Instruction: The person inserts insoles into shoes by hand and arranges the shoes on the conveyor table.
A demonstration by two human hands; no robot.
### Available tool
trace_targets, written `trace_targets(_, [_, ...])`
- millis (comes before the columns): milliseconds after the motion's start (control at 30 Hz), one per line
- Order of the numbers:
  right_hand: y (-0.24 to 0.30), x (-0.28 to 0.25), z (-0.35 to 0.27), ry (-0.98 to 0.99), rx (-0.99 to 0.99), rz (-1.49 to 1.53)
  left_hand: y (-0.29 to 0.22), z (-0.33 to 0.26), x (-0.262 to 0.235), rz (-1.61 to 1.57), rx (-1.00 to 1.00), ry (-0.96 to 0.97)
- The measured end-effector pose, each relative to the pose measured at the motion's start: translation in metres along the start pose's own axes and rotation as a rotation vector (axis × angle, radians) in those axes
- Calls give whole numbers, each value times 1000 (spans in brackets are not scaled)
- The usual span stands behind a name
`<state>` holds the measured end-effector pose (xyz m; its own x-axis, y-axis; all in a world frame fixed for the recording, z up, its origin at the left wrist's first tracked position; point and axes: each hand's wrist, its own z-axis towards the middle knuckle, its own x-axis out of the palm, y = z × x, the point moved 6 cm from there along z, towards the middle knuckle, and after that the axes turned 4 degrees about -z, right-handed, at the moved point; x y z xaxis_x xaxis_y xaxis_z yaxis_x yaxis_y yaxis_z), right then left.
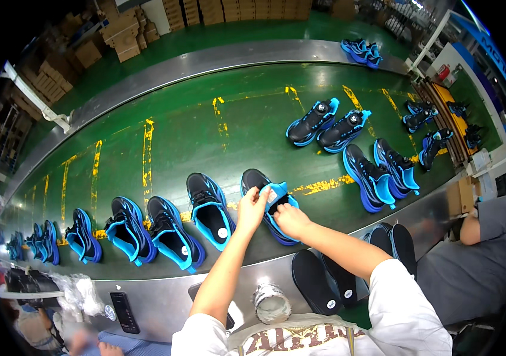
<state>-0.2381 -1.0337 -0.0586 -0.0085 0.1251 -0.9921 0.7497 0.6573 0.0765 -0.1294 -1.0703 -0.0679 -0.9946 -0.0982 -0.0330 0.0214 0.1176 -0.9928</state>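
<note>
Black shoe point(255, 178) looks light, soft up top; we'd grab its tongue point(278, 190). Left fingers point(262, 197) pinch there, right fingers point(285, 212) curl, grip unclear.

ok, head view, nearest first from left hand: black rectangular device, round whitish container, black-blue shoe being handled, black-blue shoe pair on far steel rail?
1. Handled black-blue shoe: touching left hand.
2. Round whitish container: on near steel ledge.
3. Black rectangular device: same ledge, farther left.
4. Black-blue shoe pair: far steel rail, upper right.
</note>
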Motion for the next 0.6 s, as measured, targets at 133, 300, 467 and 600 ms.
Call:
trace_targets(133, [0, 9, 9, 191, 70, -50, -7, -3, -5, 92, 69, -41])
trace_targets(300, [-3, 22, 22, 386, 55, -34, -4, -3, -1, 22, 47, -5])
trace_targets(467, [0, 38, 14, 764, -65, -289, -8, -4, -2, 14, 72, 11])
trace_targets(600, [2, 40, 16, 714, -197, -365, -3, -5, 5, -10, 20, 52])
